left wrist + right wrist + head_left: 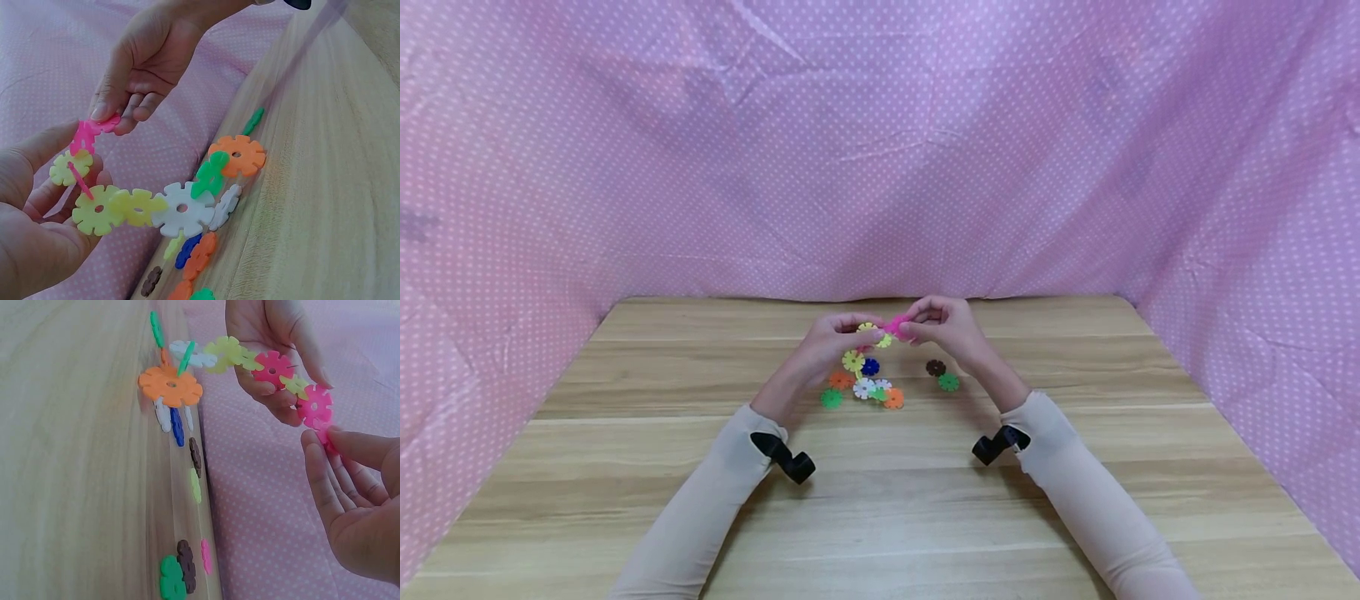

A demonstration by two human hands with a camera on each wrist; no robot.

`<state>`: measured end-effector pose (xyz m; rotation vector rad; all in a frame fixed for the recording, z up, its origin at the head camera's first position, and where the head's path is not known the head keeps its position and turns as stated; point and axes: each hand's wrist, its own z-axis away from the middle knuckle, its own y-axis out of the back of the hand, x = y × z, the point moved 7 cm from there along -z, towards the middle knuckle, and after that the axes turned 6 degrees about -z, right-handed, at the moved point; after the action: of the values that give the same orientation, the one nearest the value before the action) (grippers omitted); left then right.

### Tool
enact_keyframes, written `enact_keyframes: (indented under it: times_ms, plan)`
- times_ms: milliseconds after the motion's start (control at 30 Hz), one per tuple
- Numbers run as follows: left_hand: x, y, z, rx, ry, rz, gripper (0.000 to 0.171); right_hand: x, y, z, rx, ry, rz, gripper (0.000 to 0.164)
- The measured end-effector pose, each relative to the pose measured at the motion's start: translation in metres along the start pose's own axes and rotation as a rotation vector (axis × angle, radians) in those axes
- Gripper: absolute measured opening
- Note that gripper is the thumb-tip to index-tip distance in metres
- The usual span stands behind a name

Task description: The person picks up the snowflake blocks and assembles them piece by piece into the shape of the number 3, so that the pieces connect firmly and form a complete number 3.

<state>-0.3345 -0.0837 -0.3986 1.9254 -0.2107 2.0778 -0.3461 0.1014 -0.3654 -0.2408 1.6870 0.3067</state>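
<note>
A big pink cloth (pixel 880 150) with white dots fills the top and both sides of the head view. Under it, the wooden bench (pixel 880 517) fills the lower part. Two pale sleeves (pixel 700 500) come up from the bottom edge.

The left hand (pixel 831 343) is near the middle of the frame. It is partly closed, with thumb and fingers pinching the chain (pixel 139 203) close to its top end. The right hand (pixel 951 329) is just beside it. Its thumb and finger are shut tight on the rim of the end pink flower (pixel 106 123), and its other fingers bend loosely. I can't tell if that flower is pushed all the way into the next one.

The left hand likely grips there to steady the chain, and the right hand likely pinches the rim so the little slots stay free.

The chain's long way runs from the hands down the middle of the head view, then bends toward the lower right. Its far end, an orange flower (pixel 250 157), points that way.

Small loose flowers lie on the bench: a brown flower (pixel 936 367) touching or nearly touching a green flower (pixel 951 384), right of the middle.
</note>
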Motion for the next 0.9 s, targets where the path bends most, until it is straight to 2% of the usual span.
enact_keyframes:
  times_ms: [233, 533, 900]
  plan:
    - [-0.001, 0.0031, 0.0024, 0.033, 0.025, -0.04, 0.034, -0.0014, 0.0003, 0.0008, -0.015, 0.026, 0.014, 0.023]
    - [0.0013, 0.0019, 0.0046, 0.044, 0.032, -0.036, 0.036, -0.0027, 0.0001, 0.0017, -0.004, 0.027, 0.052, 0.021]
    - [0.0069, 0.0024, 0.0045, 0.078, -0.041, -0.031, 0.033, -0.0056, -0.001, 0.0023, 0.007, 0.06, 0.026, 0.021]
